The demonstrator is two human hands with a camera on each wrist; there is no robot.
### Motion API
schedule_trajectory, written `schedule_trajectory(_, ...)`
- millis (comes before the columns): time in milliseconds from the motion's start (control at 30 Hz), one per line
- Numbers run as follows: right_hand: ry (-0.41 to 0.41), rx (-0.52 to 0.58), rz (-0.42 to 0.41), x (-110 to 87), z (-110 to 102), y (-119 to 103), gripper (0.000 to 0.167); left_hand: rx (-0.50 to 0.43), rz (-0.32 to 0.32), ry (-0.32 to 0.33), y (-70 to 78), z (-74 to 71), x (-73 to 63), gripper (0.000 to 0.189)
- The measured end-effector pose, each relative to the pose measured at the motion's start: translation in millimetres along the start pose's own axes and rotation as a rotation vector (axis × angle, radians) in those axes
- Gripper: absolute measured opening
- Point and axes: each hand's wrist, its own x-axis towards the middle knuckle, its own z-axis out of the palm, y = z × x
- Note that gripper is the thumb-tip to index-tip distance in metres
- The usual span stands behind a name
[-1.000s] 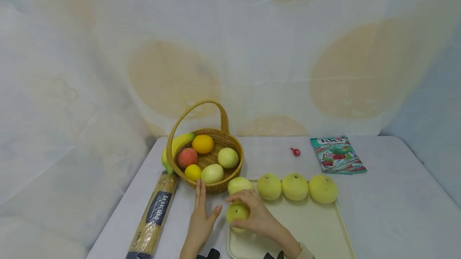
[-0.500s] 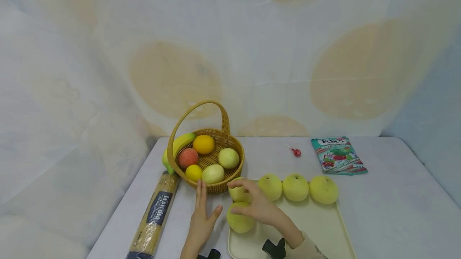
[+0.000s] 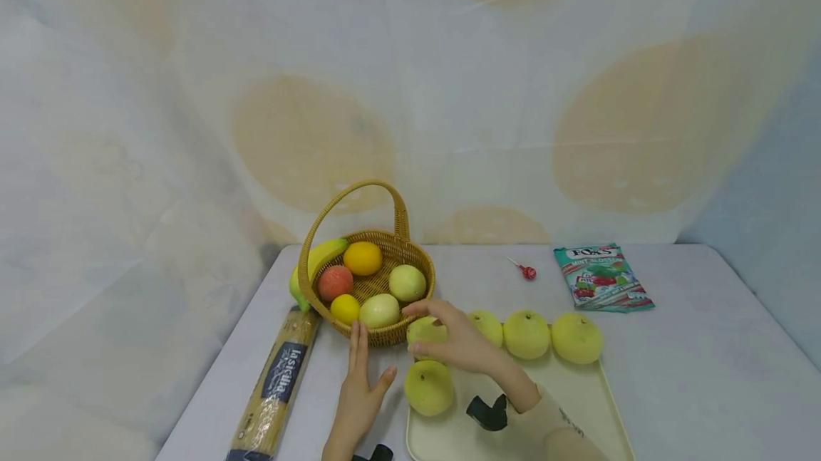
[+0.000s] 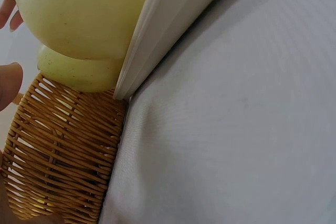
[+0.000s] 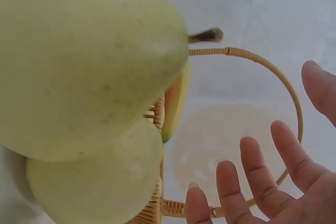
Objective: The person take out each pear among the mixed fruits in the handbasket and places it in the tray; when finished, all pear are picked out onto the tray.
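My right hand (image 3: 463,341) hovers over the tray's back left corner with its thumb and fingers apart, holding nothing. It partly covers a yellow-green pear (image 3: 420,331) there. In front of that one stands another pear (image 3: 428,391), its stem upward; the right wrist view shows a large pear (image 5: 89,72) close up, away from the spread fingers (image 5: 260,177). My left hand (image 3: 358,400) lies between the noodle pack and the tray, fingers straight and pointing at the front of the wicker basket (image 3: 388,336). The left wrist view catches the basket's woven side (image 4: 63,150) beside the tray edge.
Along the cream tray's (image 3: 545,404) back edge stand more pears (image 3: 527,335). The basket holds several fruits, including an orange one (image 3: 363,259) and a red one (image 3: 336,283). A noodle pack (image 3: 276,382), a lollipop (image 3: 527,272) and a candy bag (image 3: 603,277) lie around.
My right hand has let go of the front left pear, which now sits on the tray, and has moved up and back over the pear behind it. My left hand has stayed put.
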Motion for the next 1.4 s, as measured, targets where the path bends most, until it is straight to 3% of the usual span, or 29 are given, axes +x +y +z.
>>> schedule_trajectory(567, -0.068, -0.063, -0.044, 37.9, -21, -7, 0.048, -0.011, -0.009, -0.011, 2.3, -0.6, 0.7, 0.085)
schedule_trajectory(733, -0.082, -0.076, -0.028, 44.6, -23, -6, 0.046, -0.011, -0.015, -0.015, 2.6, -1.2, 1.1, 0.086)
schedule_trajectory(1067, -0.105, 0.006, 0.018, 54.6, -23, -4, 0.047, -0.006, 0.001, -0.016, 1.4, -2.5, 0.5, 0.086)
schedule_trajectory(1400, -0.107, -0.017, 0.037, 66.8, -22, -1, 0.043, -0.007, 0.012, 0.001, 0.3, -1.2, -0.6, 0.086)
